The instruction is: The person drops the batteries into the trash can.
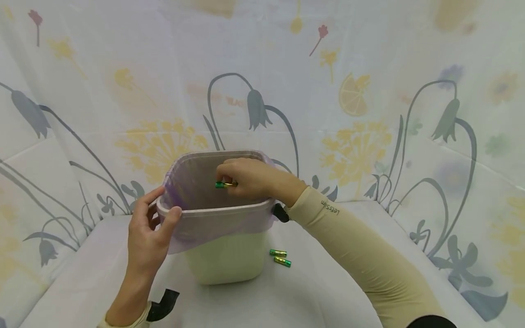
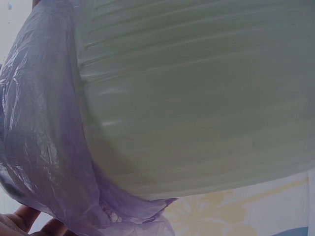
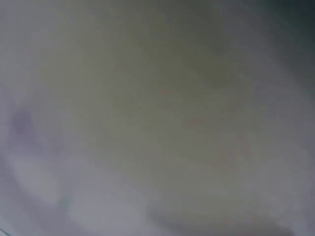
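Note:
A pale green trash bin [image 1: 225,262] stands upright, lined with a thin purple trash bag [image 1: 223,227] that is folded down over its rim. My left hand [image 1: 145,232] grips the bin's left front rim through the bag, thumb on the front and fingers at the side. In the left wrist view, the bag [image 2: 44,113] hangs loose against the bin's ribbed wall [image 2: 197,108]. Over the bin's opening, my right hand [image 1: 250,176] pinches a green and gold battery [image 1: 220,185]. The right wrist view is too blurred to make anything out.
Two more green and gold batteries, one [image 1: 278,253] just behind the other [image 1: 282,262], lie on the white table [image 1: 320,282] right of the bin. A flower-printed sheet [image 1: 303,105] hangs behind and at both sides.

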Action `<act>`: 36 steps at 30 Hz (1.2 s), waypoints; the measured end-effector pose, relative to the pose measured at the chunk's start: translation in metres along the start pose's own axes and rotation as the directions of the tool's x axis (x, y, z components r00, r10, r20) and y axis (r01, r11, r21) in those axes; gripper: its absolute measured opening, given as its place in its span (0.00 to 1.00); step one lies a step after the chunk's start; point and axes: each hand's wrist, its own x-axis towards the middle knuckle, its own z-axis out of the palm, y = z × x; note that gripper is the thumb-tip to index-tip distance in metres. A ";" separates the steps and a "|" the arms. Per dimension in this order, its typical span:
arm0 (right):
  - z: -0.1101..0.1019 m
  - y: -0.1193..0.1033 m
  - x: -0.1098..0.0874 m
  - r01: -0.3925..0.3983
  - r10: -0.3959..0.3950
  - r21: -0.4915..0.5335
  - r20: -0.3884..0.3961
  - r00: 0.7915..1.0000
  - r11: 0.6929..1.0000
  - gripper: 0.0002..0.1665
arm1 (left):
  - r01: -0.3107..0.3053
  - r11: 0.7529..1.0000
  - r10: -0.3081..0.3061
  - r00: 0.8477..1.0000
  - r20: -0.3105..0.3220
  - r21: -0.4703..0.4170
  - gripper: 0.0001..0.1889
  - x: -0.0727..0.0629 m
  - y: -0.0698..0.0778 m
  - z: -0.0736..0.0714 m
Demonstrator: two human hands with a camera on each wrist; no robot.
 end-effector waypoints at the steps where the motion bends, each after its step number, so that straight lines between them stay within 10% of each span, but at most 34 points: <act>1: 0.000 0.000 0.000 0.000 0.000 0.003 0.001 1.000 1.000 0.13 | 0.001 1.000 -0.001 1.000 0.001 -0.001 0.27 0.000 0.000 0.000; 25: 0.000 -0.001 0.000 -0.011 0.010 -0.024 -0.029 1.000 1.000 0.13 | 0.004 1.000 -0.004 1.000 0.003 -0.001 0.27 0.000 0.000 -0.001; 36: -0.011 0.018 -0.028 0.017 -0.012 0.019 -0.208 0.978 1.000 0.13 | 0.000 1.000 0.000 1.000 0.004 -0.009 0.27 0.000 -0.001 -0.001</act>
